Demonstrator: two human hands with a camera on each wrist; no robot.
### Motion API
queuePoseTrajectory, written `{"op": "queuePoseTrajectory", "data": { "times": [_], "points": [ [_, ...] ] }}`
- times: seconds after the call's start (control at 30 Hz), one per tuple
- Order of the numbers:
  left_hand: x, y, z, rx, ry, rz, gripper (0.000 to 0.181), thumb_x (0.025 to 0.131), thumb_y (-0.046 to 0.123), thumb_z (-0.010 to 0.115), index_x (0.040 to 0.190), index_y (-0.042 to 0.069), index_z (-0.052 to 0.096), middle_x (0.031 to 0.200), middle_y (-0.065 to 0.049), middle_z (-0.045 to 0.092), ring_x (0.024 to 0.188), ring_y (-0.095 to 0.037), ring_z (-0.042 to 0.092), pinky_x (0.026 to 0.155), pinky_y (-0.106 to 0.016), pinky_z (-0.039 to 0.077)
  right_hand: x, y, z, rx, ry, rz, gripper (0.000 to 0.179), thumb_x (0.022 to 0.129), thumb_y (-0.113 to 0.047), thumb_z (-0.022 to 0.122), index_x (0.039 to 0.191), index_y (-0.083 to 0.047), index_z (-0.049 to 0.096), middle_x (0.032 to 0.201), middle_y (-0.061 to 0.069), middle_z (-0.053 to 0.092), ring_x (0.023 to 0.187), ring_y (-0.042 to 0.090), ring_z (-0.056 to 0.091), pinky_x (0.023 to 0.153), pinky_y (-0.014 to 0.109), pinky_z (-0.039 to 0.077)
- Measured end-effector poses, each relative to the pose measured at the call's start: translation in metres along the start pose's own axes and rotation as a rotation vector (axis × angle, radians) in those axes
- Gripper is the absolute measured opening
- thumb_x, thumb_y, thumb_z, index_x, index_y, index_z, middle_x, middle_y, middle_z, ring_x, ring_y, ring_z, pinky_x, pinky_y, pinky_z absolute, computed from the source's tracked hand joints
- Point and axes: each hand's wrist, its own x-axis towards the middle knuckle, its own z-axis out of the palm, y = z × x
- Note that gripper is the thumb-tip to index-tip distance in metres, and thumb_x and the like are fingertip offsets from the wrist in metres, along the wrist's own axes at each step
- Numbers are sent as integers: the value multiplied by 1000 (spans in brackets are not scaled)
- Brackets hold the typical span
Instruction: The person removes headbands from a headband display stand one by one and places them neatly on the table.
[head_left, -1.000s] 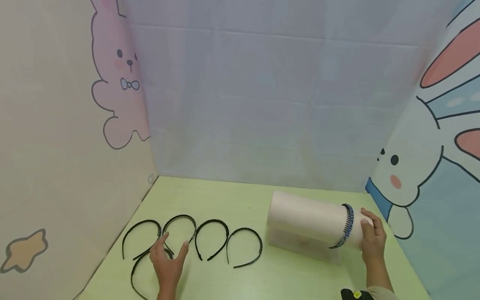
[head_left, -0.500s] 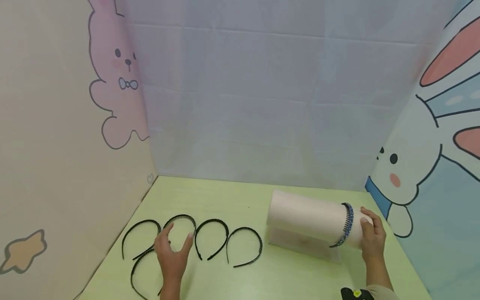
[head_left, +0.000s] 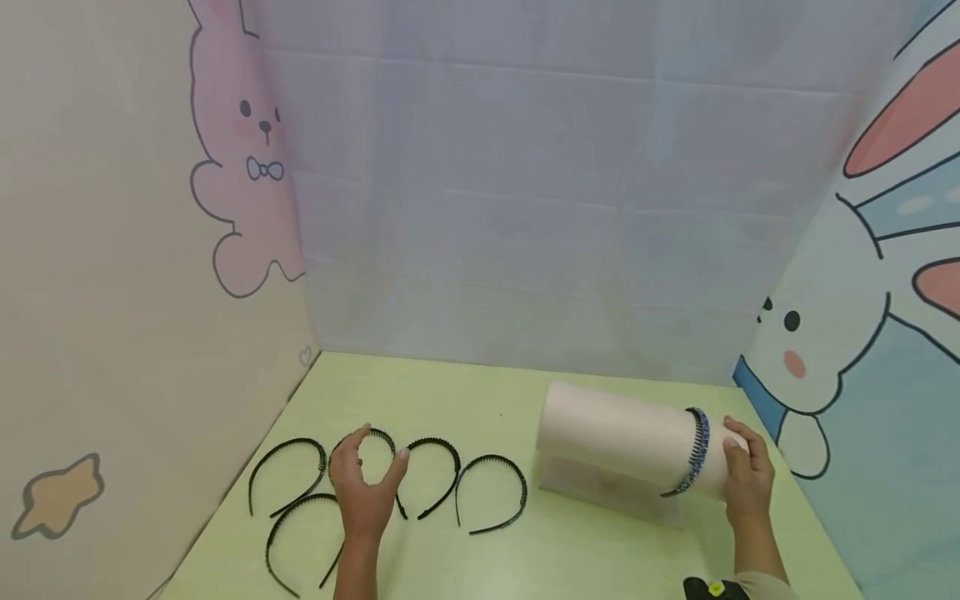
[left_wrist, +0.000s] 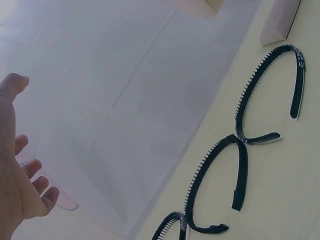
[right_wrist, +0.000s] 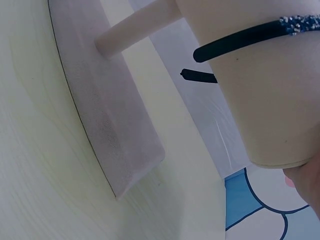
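My left hand (head_left: 367, 496) hovers over the left group of headbands with thumb and fingers spread apart, holding nothing. Behind it a black toothed headband (head_left: 386, 437) is partly hidden. To its right lie a second black headband (head_left: 457, 467) and a third, thinner one (head_left: 522, 487). My right hand (head_left: 750, 475) grips the right end of a pale cylindrical headband stand (head_left: 607, 425), thumb in front and fingers over the end. A blue glittery headband (head_left: 699, 454) sits around the cylinder near that hand. In the right wrist view its black tips (right_wrist: 225, 47) show below the roll.
At the left lie one more black headband (head_left: 287, 444) and, nearer the front, another (head_left: 270, 542). The stand's flat base (head_left: 607, 492) rests on the pale green table (head_left: 465, 392). Curtain walls with cartoon animals (head_left: 247, 167) enclose the table on three sides.
My left hand has moved right and slightly farther back, from the front-left headband to in front of the toothed one, staying spread. My right hand and the stand have stayed put.
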Motion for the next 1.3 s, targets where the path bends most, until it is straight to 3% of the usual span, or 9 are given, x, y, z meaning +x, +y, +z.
{"op": "queuePoseTrajectory", "data": {
  "times": [0.2,0.33,0.47,0.57,0.67,0.9,1.1,1.3],
  "points": [
    [-1,9,14,-13,-61,25,61,76,16,77,130,10,51,132,-11,41,122,-25,32,92,-47,30,-1,-1,0,-8,-3,0,29,96,-12,47,123,-7,56,123,-10,52,113,10,42,90,26,31],
    [0,17,23,-24,-88,58,61,76,16,77,130,9,50,133,-14,40,123,-29,32,93,-53,31,0,1,0,4,-6,-9,28,96,-10,47,123,-6,56,122,-9,52,113,10,42,89,24,31],
    [0,41,30,-47,-121,77,58,77,10,75,129,4,49,131,-20,40,122,-34,33,92,-53,31,0,2,0,13,-7,-12,28,96,-9,48,122,-6,57,122,-9,52,114,11,43,88,21,32],
    [0,45,37,-49,-151,74,58,77,9,75,129,4,49,131,-19,41,122,-33,34,92,-49,32,0,2,0,12,-10,-14,28,96,-10,48,122,-6,57,123,-9,52,115,10,42,92,23,32],
    [0,29,49,-57,-182,79,60,78,18,76,131,12,50,133,-12,40,124,-27,34,93,-50,33,0,1,0,8,-9,-11,28,96,-10,48,122,-6,57,123,-9,52,115,10,42,93,25,31],
    [-6,38,69,-86,-276,62,60,79,28,75,131,15,50,134,-11,38,125,-29,31,92,-60,30,-1,0,-1,-8,-13,-13,29,96,-10,48,123,-7,57,123,-10,52,117,10,41,94,25,30],
    [-11,46,84,-83,-326,51,61,77,31,75,130,14,50,134,-11,38,125,-29,33,94,-59,31,1,1,-2,-7,-5,10,28,96,-12,48,123,-7,57,124,-10,52,116,10,42,89,24,33],
    [-16,50,97,-107,-373,45,60,77,32,75,130,16,51,134,-6,38,124,-27,34,94,-57,32,1,2,-4,-16,-3,12,29,96,-12,48,123,-8,57,125,-10,51,118,10,41,96,27,30]
  ]
}}
